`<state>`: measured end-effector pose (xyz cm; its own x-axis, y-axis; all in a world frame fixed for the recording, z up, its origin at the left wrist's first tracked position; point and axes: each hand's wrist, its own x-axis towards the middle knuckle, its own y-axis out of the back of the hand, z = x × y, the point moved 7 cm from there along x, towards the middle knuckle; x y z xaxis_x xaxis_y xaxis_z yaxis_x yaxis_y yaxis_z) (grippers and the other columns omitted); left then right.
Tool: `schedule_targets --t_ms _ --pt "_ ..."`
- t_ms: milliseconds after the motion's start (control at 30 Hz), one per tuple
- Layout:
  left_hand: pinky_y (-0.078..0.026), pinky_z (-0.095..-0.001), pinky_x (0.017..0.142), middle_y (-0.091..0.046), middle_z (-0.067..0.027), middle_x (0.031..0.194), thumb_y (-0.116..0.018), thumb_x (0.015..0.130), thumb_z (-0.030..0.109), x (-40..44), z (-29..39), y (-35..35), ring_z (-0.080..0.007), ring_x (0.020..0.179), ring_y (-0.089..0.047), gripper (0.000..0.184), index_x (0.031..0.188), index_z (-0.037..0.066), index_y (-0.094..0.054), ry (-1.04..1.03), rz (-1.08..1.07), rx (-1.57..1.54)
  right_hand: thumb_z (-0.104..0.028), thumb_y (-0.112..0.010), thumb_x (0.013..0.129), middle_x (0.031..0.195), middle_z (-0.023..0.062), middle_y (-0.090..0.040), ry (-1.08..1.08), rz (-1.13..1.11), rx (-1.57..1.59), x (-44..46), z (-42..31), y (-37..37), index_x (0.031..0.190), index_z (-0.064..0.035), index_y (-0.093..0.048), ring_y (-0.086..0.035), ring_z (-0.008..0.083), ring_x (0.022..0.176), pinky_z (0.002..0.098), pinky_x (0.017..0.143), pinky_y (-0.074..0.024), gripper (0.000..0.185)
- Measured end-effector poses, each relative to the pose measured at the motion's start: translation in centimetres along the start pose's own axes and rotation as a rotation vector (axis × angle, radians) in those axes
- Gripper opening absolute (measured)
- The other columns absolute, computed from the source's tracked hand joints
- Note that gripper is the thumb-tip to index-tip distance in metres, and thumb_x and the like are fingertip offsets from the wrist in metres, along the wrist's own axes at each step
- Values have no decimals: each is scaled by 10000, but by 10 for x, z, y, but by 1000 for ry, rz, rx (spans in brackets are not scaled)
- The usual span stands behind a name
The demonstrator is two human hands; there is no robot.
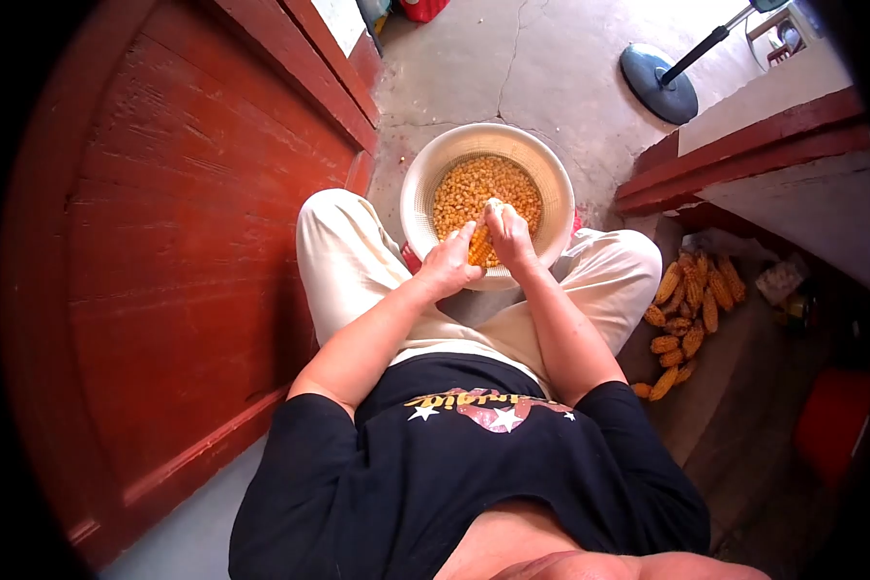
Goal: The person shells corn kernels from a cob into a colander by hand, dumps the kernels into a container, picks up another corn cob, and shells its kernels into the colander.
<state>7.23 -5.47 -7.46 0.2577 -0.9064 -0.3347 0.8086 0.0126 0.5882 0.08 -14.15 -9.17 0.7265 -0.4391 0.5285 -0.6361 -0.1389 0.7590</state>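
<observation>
A pale plastic basket (423,184) stands between my knees, with loose yellow corn kernels (483,184) spread over its inside. My left hand (449,263) is closed around an ear of corn (480,249), held over the near part of the basket. Right beside it, my right hand (509,235) is closed, with its fingers curled and pointing away from me. Something whitish shows at its fingertips, too small to name. Both hands are close together above the kernels.
Several ears of corn (694,290) lie on the floor to my right. A red wooden door (193,222) stands close on my left. Ahead are a black round stand base (659,83) and cracked concrete floor (474,68). A red-edged door frame (744,159) juts in at right.
</observation>
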Motion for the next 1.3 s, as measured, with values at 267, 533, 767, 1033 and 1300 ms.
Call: schedule_targets --t_ms 267,533,767,1033,1300 --pt "-435 -386 855 -458 -207 1199 -696 661 194 -11 2 5 -360 1030 -513 819 1338 120 -240 -44 140 15 -261 -446 907 720 183 -571 -571 -102 596 26 -10 39 971 -17 -486 -582 362 690 394 588 -446 256" --pt "-417 -353 893 -505 -211 1163 -700 654 204 5 -16 6 -343 1021 -536 878 1366 86 -200 -92 54 -394 -289 -445 918 655 110 -538 -539 -85 698 31 2 27 949 -28 -504 -563 201 605 320 556 -436 270" --pt "-424 -374 871 -508 -230 1160 -653 681 290 -1 -1 37 -355 993 -548 851 1371 72 -205 52 -14 119 -392 -426 925 513 -42 -410 -988 -164 1414 23 18 -8 782 -85 -512 -311 46 341 197 315 -229 349" --pt "-440 -397 833 -526 -217 1125 -652 680 276 -4 -6 24 -360 952 -559 847 1377 89 -208 82 32 147 -366 -416 929 569 -16 -429 -1018 -176 1337 19 11 -4 800 -101 -508 -378 54 441 204 382 -295 309" --pt "-436 -400 845 -526 -223 1123 -655 675 274 -7 11 30 -360 969 -552 855 1377 85 -205 70 -1 294 -394 -502 889 554 -15 -442 -922 -188 1045 26 3 11 814 -63 -529 -404 66 439 216 392 -336 341"
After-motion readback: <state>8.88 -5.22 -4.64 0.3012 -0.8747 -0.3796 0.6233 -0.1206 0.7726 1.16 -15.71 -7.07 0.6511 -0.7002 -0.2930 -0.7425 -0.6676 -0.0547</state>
